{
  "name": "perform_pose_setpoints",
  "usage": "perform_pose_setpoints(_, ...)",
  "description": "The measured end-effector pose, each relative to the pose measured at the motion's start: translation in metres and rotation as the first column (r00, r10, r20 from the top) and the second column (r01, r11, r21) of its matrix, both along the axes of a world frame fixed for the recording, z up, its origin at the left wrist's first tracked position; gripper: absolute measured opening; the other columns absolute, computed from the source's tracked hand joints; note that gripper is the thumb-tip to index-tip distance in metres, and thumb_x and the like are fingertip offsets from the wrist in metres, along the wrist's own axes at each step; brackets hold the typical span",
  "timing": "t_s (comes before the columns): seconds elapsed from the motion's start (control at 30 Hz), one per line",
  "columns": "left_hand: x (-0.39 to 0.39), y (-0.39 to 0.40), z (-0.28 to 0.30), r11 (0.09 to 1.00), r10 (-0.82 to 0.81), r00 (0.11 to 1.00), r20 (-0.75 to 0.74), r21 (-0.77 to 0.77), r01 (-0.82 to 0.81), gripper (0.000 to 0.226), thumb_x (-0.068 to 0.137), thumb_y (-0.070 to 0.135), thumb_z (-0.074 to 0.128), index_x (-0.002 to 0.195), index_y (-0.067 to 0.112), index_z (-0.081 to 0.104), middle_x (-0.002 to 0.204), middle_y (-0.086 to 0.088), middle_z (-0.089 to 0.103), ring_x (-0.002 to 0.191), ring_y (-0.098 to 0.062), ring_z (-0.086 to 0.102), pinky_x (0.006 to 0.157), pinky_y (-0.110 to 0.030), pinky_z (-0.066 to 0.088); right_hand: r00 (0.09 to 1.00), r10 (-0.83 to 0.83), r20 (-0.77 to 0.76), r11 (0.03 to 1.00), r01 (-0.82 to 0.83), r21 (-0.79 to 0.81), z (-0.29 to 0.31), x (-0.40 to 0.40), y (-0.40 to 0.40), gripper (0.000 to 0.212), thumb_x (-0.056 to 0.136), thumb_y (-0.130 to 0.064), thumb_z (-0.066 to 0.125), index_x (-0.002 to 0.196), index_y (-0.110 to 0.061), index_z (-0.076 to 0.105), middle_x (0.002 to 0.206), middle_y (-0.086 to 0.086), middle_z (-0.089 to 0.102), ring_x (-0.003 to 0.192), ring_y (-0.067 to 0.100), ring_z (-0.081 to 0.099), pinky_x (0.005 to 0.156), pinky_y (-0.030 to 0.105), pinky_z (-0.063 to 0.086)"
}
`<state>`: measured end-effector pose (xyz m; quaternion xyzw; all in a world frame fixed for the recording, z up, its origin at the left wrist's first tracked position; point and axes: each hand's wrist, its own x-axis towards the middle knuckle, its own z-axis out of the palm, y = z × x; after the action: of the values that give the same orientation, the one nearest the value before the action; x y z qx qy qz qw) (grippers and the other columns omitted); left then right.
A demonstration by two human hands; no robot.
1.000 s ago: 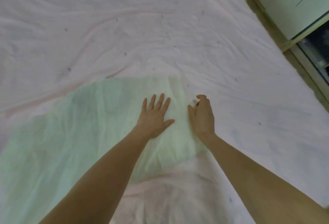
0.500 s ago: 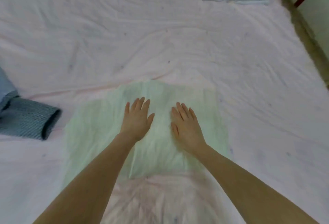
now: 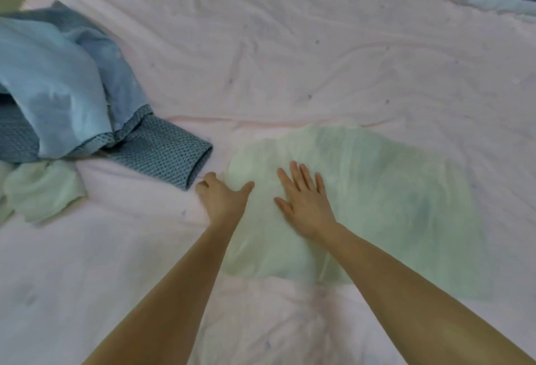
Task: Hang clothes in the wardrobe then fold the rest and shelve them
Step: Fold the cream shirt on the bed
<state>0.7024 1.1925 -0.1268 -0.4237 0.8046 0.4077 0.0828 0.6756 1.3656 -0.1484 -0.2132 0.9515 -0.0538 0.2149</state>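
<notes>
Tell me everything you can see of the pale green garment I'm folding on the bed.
The pale green garment is thin, soft-looking fabric, faintly creased, lying flat on the pink bedsheet in a roughly rectangular folded shape. The right hand rests flat on it, fingers straight. The left hand sits at its left edge, fingers curled, thumb on the cloth. A blue knit sleeve lies just beyond, apart.

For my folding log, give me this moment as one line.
step: folding | item: pale green garment flat on bed sheet | left hand at its left edge | right hand flat on it
</notes>
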Motion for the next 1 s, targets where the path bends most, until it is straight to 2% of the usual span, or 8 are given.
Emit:
perform_pose_setpoints(0.1, -0.006, -0.011, -0.003, 0.992, 0.093, 0.996, 0.004, 0.089, -0.093, 0.082, 0.078, 0.035, 0.077, 0.137, -0.002, 0.033, 0.137, -0.019, 0.045, 0.125, -0.032, 0.046, 0.099, -0.034, 0.039, 0.986, -0.095, -0.135, 0.995, 0.100, 0.027, -0.008, -0.006, -0.001, 0.068, 0.093, -0.055, 0.006, 0.153, -0.025, -0.004, 0.159, 0.004, -0.015, 0.147, 0.021, -0.015, 0.117, 0.043, -0.014)
perform_pose_setpoints(0.2, -0.010, -0.024, -0.013, 0.979, 0.107, 0.994, 0.026, 0.170, -0.110, 0.062, 0.085, 0.030, 0.072, 0.129, -0.005, 0.044, 0.125, -0.017, 0.053, 0.117, -0.031, 0.053, 0.093, -0.033, 0.041, 0.981, -0.196, 0.008, 0.979, 0.195, 0.051, -0.021, -0.019, -0.003, 0.064, 0.100, -0.052, 0.017, 0.153, -0.026, -0.005, 0.160, 0.005, -0.016, 0.147, 0.020, -0.015, 0.118, 0.042, -0.011)
perform_pose_setpoints(0.27, -0.010, -0.030, -0.016, 0.977, 0.097, 0.995, 0.006, 0.191, -0.096, 0.033, 0.093, 0.027, 0.061, 0.100, -0.005, 0.062, 0.092, -0.015, 0.060, 0.091, -0.028, 0.058, 0.075, -0.032, 0.042, 0.975, -0.208, 0.076, 0.977, 0.204, 0.057, -0.023, -0.028, -0.003, 0.064, 0.100, -0.052, 0.021, 0.153, -0.026, -0.004, 0.161, 0.005, -0.014, 0.148, 0.020, -0.012, 0.119, 0.042, -0.008)
perform_pose_setpoints(0.33, -0.008, -0.037, -0.016, 0.964, 0.117, 0.993, 0.016, 0.239, -0.117, 0.042, 0.099, 0.031, 0.047, 0.072, 0.001, 0.058, 0.071, -0.009, 0.054, 0.075, -0.024, 0.051, 0.065, -0.029, 0.036, 0.972, -0.230, 0.041, 0.973, 0.231, -0.005, -0.018, -0.030, -0.007, 0.062, 0.101, -0.049, 0.022, 0.154, -0.025, -0.001, 0.161, 0.005, -0.011, 0.148, 0.020, -0.011, 0.119, 0.041, -0.008)
perform_pose_setpoints(0.5, 0.009, -0.043, -0.005, 0.847, -0.065, 0.987, 0.150, 0.532, -0.025, 0.054, 0.080, 0.056, 0.068, 0.106, 0.008, 0.063, 0.099, -0.004, 0.067, 0.090, -0.022, 0.064, 0.079, -0.035, 0.055, 0.874, -0.463, -0.150, 0.881, 0.434, -0.191, 0.005, -0.009, -0.008, 0.060, 0.102, -0.044, 0.027, 0.154, -0.019, 0.010, 0.161, 0.007, -0.001, 0.149, 0.022, -0.003, 0.119, 0.039, -0.005)
perform_pose_setpoints(0.6, 0.017, -0.041, 0.000, 0.843, -0.239, 0.965, 0.109, 0.517, 0.151, 0.051, 0.081, 0.040, 0.074, 0.117, 0.006, 0.062, 0.111, -0.005, 0.066, 0.098, -0.022, 0.064, 0.082, -0.032, 0.053, 0.795, -0.597, -0.105, 0.791, 0.562, -0.244, 0.011, 0.004, -0.001, 0.059, 0.102, -0.040, 0.030, 0.154, -0.019, 0.010, 0.161, 0.005, -0.002, 0.149, 0.020, -0.003, 0.119, 0.038, -0.005)
perform_pose_setpoints(0.8, 0.018, -0.022, 0.007, 0.856, -0.252, 0.964, -0.089, 0.443, 0.265, 0.037, 0.098, 0.031, 0.051, 0.128, 0.008, 0.054, 0.123, -0.008, 0.061, 0.109, -0.024, 0.058, 0.093, -0.033, 0.046, 0.804, -0.586, 0.099, 0.682, 0.555, -0.476, 0.001, -0.025, 0.016, 0.058, 0.103, -0.034, 0.032, 0.153, -0.017, 0.007, 0.161, -0.005, 0.001, 0.147, 0.007, 0.000, 0.118, 0.021, -0.001)
perform_pose_setpoints(1.0, 0.008, -0.004, 0.006, 0.896, -0.274, 0.944, -0.186, 0.307, 0.321, 0.037, 0.103, 0.029, 0.039, 0.135, 0.010, 0.047, 0.131, -0.006, 0.056, 0.120, -0.024, 0.051, 0.095, -0.023, 0.036, 0.738, -0.579, 0.346, 0.573, 0.671, -0.471, -0.020, -0.072, 0.013, 0.059, 0.103, -0.042, 0.030, 0.154, -0.020, 0.010, 0.161, -0.005, 0.010, 0.147, 0.012, 0.014, 0.120, 0.030, 0.009)
